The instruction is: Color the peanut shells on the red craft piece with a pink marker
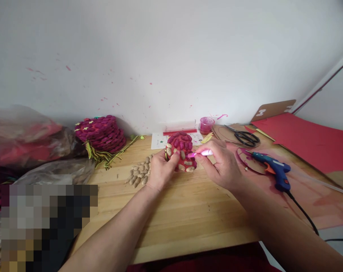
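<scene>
My left hand [163,168] grips a round red piece [180,142] by its left side, thumb on the front. Peanuts in their shells cover that piece. The upper ones are magenta, while several at the lower and left edges are plain tan. In my right hand [221,166] is a paintbrush [207,152] with a white and pink handle, pinched between thumb and fingers. Its magenta tip is at the right side of the piece. Loose peanuts [139,172] lie on the table left of my left hand. Behind my hands stands a clear cup of magenta paint [206,125].
A stack of magenta peanut-covered discs [103,134] with yellow-green cords stands at the back left, beside plastic bags [30,132]. Black-handled scissors [246,138], a blue glue gun [280,172] with its cable, and red sheets [310,139] lie to the right. A pale wall rises behind.
</scene>
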`<state>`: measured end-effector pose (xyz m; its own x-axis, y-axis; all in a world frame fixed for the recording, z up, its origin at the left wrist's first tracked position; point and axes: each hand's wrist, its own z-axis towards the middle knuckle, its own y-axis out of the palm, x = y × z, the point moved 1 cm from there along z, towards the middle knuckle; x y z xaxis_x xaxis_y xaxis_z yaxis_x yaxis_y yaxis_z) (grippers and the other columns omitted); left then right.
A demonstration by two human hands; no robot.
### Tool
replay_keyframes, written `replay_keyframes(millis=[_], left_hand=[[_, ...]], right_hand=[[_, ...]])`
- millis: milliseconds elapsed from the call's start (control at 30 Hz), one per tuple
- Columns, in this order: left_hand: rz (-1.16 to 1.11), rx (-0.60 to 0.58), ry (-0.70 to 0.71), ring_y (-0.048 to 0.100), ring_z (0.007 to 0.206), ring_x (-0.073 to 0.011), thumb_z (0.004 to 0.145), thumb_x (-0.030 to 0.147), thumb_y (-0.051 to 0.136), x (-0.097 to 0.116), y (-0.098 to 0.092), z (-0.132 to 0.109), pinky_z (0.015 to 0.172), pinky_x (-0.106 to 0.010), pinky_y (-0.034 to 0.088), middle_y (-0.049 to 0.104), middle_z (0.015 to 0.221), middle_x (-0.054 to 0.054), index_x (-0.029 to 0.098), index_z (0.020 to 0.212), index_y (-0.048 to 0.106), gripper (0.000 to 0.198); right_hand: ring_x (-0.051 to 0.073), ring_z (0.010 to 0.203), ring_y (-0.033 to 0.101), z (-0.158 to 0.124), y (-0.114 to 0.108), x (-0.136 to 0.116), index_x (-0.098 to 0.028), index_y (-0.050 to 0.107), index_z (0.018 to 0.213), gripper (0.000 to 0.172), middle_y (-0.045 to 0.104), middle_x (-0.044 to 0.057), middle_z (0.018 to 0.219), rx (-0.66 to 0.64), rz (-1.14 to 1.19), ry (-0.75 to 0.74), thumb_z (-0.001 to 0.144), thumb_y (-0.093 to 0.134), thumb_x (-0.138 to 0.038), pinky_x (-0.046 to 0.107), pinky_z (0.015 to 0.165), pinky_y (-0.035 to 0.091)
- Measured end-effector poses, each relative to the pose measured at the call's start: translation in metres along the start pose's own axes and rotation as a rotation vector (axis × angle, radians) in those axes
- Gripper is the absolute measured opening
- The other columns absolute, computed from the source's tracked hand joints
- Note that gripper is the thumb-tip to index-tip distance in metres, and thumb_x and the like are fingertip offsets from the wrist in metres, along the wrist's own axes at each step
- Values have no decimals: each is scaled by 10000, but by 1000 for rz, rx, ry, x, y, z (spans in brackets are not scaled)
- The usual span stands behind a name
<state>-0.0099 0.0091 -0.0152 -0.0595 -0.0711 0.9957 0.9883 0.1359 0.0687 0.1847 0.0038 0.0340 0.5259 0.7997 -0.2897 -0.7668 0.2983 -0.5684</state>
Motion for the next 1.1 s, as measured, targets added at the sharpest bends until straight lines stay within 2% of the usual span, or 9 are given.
replay_keyframes(millis=[200,433,800,900,1100], left_hand=[[65,-3,26,637,550,-158,794,562,768,-1,-2,2,512,-254,531,710,679,-34,161,785,682,410],[59,-6,28,632,542,-148,778,547,788,-1,-1,1,502,-242,522,712,680,-38,154,792,698,403],[-208,41,-91,637,497,-149,643,568,886,8,3,4,484,-254,533,741,671,-56,141,774,703,483],[-249,47,-114,627,493,-141,624,543,899,6,3,5,469,-244,522,743,668,-51,138,772,703,474],[-286,51,-138,626,504,-135,613,497,909,6,3,5,465,-239,520,767,706,-70,124,804,729,456]], right_hand=[[172,780,620,-1,1,0,-232,573,934,94,710,-8,828,-25,-17,-28,996,631,-193,362,769,414],[170,791,626,-1,1,0,-234,581,945,86,714,-11,834,-14,-22,-36,996,641,-198,357,771,413],[181,783,633,0,-5,0,-236,587,942,83,715,1,828,18,-36,-34,982,635,-181,368,765,433],[180,786,644,0,-4,1,-239,591,943,90,719,-2,830,48,-22,-25,973,644,-173,366,763,440],[179,783,643,0,-3,2,-236,598,950,74,716,0,829,20,-25,-40,983,640,-185,366,759,433]])
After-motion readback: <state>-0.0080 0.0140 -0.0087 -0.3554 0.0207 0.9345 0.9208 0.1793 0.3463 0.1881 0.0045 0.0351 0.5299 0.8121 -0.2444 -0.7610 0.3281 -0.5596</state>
